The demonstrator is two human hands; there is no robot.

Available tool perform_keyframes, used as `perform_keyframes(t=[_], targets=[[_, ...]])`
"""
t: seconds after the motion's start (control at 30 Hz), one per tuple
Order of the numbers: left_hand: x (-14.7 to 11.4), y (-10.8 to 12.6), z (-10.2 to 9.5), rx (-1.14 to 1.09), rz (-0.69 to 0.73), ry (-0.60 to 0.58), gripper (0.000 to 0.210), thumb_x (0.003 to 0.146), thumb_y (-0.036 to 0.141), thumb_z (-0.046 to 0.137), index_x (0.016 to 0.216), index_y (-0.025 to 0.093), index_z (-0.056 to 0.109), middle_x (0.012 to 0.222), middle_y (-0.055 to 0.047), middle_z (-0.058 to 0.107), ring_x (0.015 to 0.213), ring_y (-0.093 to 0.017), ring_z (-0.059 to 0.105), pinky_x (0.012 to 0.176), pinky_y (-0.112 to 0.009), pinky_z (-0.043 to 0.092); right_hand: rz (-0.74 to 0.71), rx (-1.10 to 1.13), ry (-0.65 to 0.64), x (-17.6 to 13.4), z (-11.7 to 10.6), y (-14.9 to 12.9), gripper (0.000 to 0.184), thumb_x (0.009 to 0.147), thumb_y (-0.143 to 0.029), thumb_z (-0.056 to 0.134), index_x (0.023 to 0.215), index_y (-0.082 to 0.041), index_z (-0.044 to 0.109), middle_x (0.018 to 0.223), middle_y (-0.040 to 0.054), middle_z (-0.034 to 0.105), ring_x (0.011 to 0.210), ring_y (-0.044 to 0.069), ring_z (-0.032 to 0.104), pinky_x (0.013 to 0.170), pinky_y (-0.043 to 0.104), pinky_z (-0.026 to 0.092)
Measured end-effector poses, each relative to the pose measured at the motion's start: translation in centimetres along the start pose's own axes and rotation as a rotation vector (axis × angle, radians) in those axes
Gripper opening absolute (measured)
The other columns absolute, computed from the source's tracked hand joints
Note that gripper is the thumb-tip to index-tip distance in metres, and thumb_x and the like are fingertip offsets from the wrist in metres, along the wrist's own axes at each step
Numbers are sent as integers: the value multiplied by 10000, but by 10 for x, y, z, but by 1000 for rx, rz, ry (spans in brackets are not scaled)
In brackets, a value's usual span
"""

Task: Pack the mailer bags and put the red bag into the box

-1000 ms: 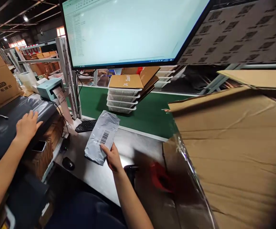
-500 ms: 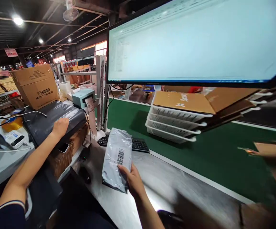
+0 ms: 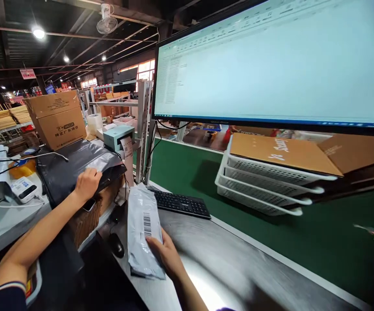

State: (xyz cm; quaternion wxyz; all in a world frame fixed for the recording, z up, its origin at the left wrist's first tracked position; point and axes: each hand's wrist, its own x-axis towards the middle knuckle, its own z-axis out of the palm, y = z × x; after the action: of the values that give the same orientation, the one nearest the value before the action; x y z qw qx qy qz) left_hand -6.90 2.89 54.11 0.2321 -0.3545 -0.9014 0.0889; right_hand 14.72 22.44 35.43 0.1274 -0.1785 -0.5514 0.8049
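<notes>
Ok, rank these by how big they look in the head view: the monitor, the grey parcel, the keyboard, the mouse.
1. monitor, by far, though it sits close to the camera.
2. grey parcel, held by the right hand.
3. keyboard, near the parcel's size; ranking unsure.
4. mouse, smallest.
</notes>
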Motion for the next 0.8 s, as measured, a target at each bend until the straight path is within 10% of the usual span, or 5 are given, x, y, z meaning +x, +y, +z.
perform_keyframes(t=[0.27,0.57,0.8], targets=[[-5,134,-17,-453,268,-244,313,1089,327,364,1165,215,647,1124,-43,710,1022,-254,697,738,-340,442,-76,27,-183,-24,-6,-18,648,745,-527,820,1275,-192,657,1263,98,688,1136,266,655,1057,384,480],[-69,288,34,-1142,1172,-533,214,955,216,614,1082,147,772,992,-41,765,883,-184,720,768,-271,480,-47,393,546,-142,-83,72,661,700,-491,865,1263,-241,625,1131,68,719,1026,243,689,864,329,524],[-95,290,92,-1012,1121,-617,353,890,301,719,1216,168,738,1138,-78,736,1020,-260,702,896,-371,528,-26,175,962,-139,-62,111,413,569,-360,735,932,-181,653,1077,93,714,1117,311,620,1050,445,463]])
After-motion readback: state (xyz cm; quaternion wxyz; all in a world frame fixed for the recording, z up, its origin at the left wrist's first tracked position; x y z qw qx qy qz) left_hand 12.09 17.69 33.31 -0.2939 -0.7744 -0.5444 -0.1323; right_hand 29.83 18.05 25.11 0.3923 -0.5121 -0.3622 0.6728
